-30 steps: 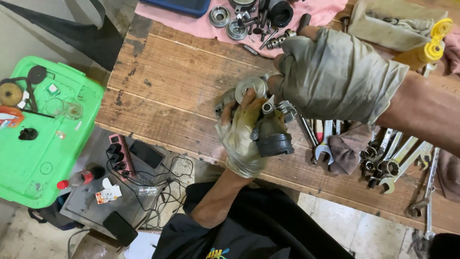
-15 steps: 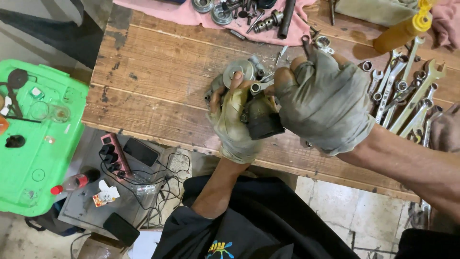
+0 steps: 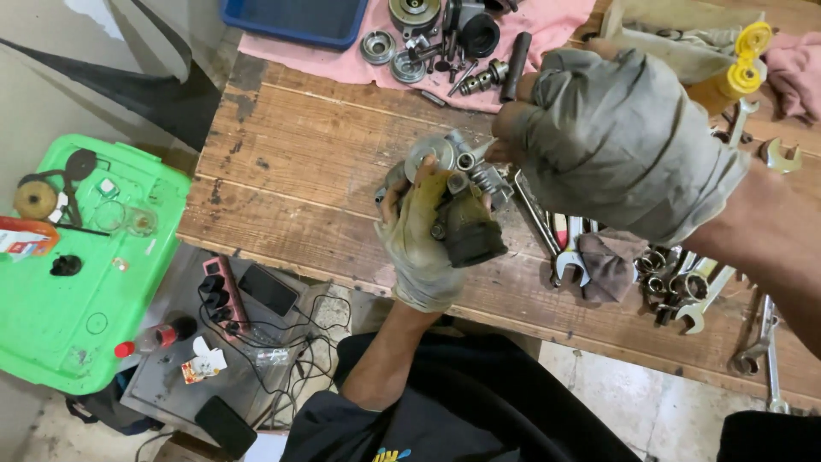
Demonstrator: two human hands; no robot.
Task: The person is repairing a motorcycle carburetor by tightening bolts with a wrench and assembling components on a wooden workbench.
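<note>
Metal pump assembly (image 3: 457, 205), greasy and dark, being gripped above the desk (image 3: 299, 162) in the gloved left hand (image 3: 423, 244), fingers wrapping its blocky lower body. Right hand (image 3: 620, 137), gloved too, closing on a small fitting at the upper end, just beside the left. Likely handling heavy, rigid and slippery with oil; best held round the thick body, not the thin protruding fittings. Wrenches (image 3: 676, 282) and a rag (image 3: 607, 261) lying below the right hand; loose parts on pink cloth (image 3: 547, 26) beyond both hands.
</note>
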